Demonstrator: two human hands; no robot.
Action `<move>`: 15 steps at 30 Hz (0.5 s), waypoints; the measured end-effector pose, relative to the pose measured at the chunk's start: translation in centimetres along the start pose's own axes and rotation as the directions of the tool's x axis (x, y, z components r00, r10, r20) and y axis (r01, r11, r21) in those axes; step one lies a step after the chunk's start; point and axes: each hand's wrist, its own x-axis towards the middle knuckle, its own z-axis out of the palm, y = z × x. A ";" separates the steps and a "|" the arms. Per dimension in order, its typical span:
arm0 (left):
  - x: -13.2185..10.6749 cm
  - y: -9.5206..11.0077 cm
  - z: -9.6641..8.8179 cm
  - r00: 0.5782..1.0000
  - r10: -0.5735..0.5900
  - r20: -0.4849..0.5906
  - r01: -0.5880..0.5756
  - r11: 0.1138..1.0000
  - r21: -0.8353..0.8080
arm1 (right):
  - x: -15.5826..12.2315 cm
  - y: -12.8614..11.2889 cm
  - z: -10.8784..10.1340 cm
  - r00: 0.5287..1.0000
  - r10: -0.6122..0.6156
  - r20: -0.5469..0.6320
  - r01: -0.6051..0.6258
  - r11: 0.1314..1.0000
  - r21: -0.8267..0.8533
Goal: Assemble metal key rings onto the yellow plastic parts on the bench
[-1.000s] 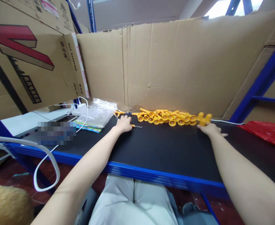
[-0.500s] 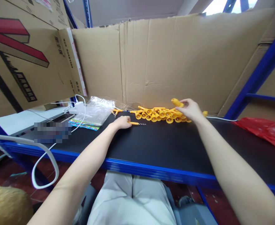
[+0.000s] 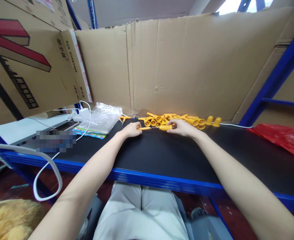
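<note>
My left hand [image 3: 133, 129] is closed around the handle of a yellow corkscrew [image 3: 144, 128], held level just above the black shelf top. Its silver spiral points right. Between the fingers of my right hand [image 3: 182, 128] is a yellow flared cap [image 3: 165, 127], its narrow end facing left toward the spiral's tip. Whether tip and cap touch, I cannot tell. Right behind both hands lies a pile of assembled yellow corkscrews [image 3: 159, 118], cup ends mostly facing me. Two loose yellow caps [image 3: 216, 122] stand to the pile's right.
One more yellow corkscrew [image 3: 124, 118] lies left of the pile, beside clear plastic bags [image 3: 101, 116]. A red plastic bag [image 3: 282, 138] is at the right. A cardboard sheet [image 3: 187, 66] walls the back. White cables and a white plug [image 3: 84, 113] sit at the left.
My right hand has come left and down with the yellow cap, from above the pile's right end to the corkscrew's tip. My left hand has shifted very slightly, still gripping the corkscrew.
</note>
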 end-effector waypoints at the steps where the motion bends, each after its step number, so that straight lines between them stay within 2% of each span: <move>1: 0.0 0.0 0.0 1.000 0.001 0.000 -0.001 1.000 0.000 | 0.0 -0.1 0.1 1.000 -0.006 0.004 0.006 1.000 0.013; 9: 0.0 -0.1 0.1 1.000 0.017 -0.001 -0.017 1.000 -0.013 | 0.2 -0.4 0.7 0.998 -0.063 -0.018 0.064 0.997 0.032; 15: -0.2 0.5 0.1 0.994 0.079 -0.070 -0.085 0.993 -0.082 | 0.4 -0.5 1.7 0.985 -0.151 -0.081 0.155 0.987 0.046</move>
